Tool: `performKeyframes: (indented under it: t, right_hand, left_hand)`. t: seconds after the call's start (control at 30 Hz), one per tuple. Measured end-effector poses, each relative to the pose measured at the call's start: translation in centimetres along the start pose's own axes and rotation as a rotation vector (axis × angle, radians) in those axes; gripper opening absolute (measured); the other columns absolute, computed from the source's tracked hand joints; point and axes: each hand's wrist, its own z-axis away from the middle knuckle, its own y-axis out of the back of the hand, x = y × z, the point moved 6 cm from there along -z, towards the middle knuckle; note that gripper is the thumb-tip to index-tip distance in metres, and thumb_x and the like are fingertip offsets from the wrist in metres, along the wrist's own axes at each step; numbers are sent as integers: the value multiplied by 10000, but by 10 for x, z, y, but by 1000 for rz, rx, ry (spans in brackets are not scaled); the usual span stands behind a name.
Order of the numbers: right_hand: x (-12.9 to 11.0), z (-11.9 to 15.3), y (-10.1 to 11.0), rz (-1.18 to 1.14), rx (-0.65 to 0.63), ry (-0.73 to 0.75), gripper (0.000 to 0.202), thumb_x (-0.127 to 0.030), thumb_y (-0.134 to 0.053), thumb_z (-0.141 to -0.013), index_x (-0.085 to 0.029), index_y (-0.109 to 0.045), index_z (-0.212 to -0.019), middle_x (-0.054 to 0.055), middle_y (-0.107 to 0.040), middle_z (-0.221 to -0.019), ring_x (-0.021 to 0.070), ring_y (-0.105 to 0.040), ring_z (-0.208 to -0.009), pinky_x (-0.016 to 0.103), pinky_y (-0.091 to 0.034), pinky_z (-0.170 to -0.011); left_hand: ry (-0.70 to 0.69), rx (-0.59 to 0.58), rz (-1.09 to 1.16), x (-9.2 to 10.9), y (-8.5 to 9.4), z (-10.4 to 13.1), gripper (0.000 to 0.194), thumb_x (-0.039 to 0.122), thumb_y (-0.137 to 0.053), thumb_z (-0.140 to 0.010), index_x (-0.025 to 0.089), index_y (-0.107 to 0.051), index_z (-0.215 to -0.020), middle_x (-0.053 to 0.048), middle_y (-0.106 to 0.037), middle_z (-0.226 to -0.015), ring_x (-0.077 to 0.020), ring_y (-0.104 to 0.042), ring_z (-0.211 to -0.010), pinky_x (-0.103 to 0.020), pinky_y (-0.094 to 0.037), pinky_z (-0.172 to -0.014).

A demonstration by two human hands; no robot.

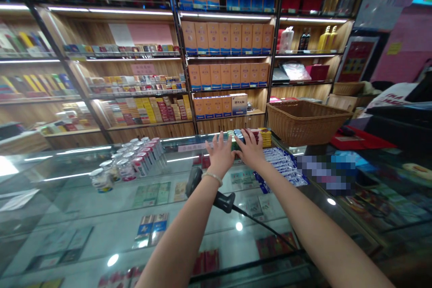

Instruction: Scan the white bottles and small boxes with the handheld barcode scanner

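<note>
Both my arms stretch forward over a glass display counter (128,211). My left hand (221,155), with a pale bracelet at the wrist, has its fingers spread. Beside it my right hand (251,150) is spread too, the two thumbs meeting. Just past the fingertips stand small packs (236,135) in green, blue and dark red, partly hidden by my hands; contact cannot be made out. A row of yellow packs (265,137) adjoins them on the right. Under my left wrist lies a black barcode scanner (222,200) with a cable. Blue-and-white sachets (283,166) lie right of my right hand.
Rows of lidded white containers (130,159) stand on the counter's left. A wicker basket (303,121) sits at the back right, near a red mat (361,139). Shelves of orange boxes (224,38) and other packs fill the wall behind.
</note>
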Motion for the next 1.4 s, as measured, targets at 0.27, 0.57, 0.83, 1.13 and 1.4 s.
performKeyframes:
  t: [0.27,0.57,0.83,1.13,1.4]
  right_hand:
    - [3,1,-3,17,-26,-12,584,-307,-658,-916,-291,-541,-1488,141,-330,-1686,350,-240,-1561,709,-130,-1212]
    - [4,0,1,-25,14,-45,457,-290,-680,-910,-301,-641,-1366,132,-384,-1659,338,-288,-1546,690,-167,-1208]
    - [4,-3,4,-98,89,-96,247,-248,-663,-908,-280,-712,-1148,108,-452,-1613,314,-328,-1520,669,-192,-1191]
    - [1,-3,0,-97,82,-57,168,-186,-589,-917,-244,-678,-1047,112,-439,-1624,309,-307,-1537,680,-198,-1182]
    - [-1,-2,8,-97,51,-18,148,-209,-634,-905,-245,-679,-1041,94,-417,-1641,302,-280,-1550,663,-168,-1207]
  left_hand:
    - [-11,-30,2,-4,-6,0,597,360,-594,-943,336,-483,-1529,-106,-276,-1711,-373,-251,-1555,-727,-124,-1233]
    - [-28,20,24,-2,3,0,475,293,-644,-914,357,-628,-1384,-88,-372,-1662,-369,-288,-1533,-737,-151,-1218]
    - [-11,71,68,0,19,1,299,258,-650,-895,343,-759,-1160,-44,-417,-1644,-354,-306,-1523,-696,-173,-1229]
    - [-1,78,103,-1,16,0,224,242,-674,-873,318,-759,-1066,-39,-421,-1639,-342,-307,-1524,-691,-182,-1224]
    - [-21,57,85,-2,22,-1,197,252,-690,-871,310,-759,-1046,-46,-417,-1643,-341,-309,-1524,-682,-188,-1225]
